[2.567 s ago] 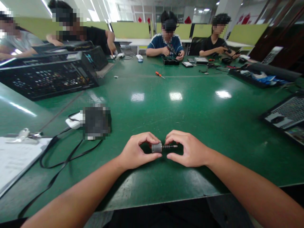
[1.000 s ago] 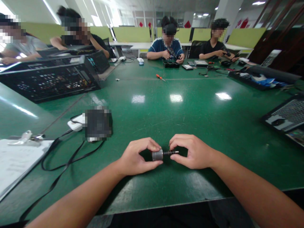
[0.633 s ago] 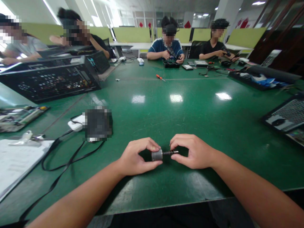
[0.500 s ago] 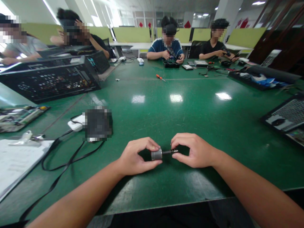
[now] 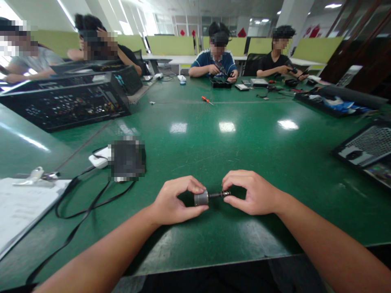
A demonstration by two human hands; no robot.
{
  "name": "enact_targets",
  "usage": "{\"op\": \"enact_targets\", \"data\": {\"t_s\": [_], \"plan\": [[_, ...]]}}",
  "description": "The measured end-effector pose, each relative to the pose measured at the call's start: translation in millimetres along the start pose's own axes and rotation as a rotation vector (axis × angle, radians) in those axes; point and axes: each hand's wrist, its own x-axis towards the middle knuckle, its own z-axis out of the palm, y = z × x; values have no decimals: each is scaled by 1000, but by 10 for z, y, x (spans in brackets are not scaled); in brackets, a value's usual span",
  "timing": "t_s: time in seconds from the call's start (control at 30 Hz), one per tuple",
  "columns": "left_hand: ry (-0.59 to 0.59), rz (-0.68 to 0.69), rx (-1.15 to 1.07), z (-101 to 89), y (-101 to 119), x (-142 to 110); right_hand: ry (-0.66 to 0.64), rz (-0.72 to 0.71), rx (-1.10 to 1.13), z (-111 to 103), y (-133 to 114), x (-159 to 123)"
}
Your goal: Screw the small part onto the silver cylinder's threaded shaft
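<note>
A grey metal cylinder with a thin dark shaft [image 5: 215, 195] lies level above the front part of the green table [image 5: 244, 150]. My left hand [image 5: 175, 202] is closed round its thick grey body, thumb below and fingertips on top. At the shaft's far end, which looks ridged and shiny, the thumb and forefinger of my right hand [image 5: 249, 193] pinch it; the other fingers are curled behind. Exactly what kind of part it is cannot be made out.
To the left lie a clipboard with paper [image 5: 29, 207], a black strap [image 5: 71, 234] and a white box [image 5: 100, 158] beside a blurred-out dark item. Computer cases [image 5: 70, 101] stand left and right [image 5: 366, 150]. An orange screwdriver [image 5: 207, 99] lies further back. Several people sit across.
My right fingertips have shifted slightly right along the shaft's end. My left hand keeps its grip on the grey body. The whole view has moved a touch.
</note>
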Motion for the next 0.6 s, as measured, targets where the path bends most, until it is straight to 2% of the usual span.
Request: {"op": "enact_targets", "data": {"t_s": [0.6], "plan": [[22,4,-2,-4,-9,-14,-16,0,-52,-56,10,-23]]}}
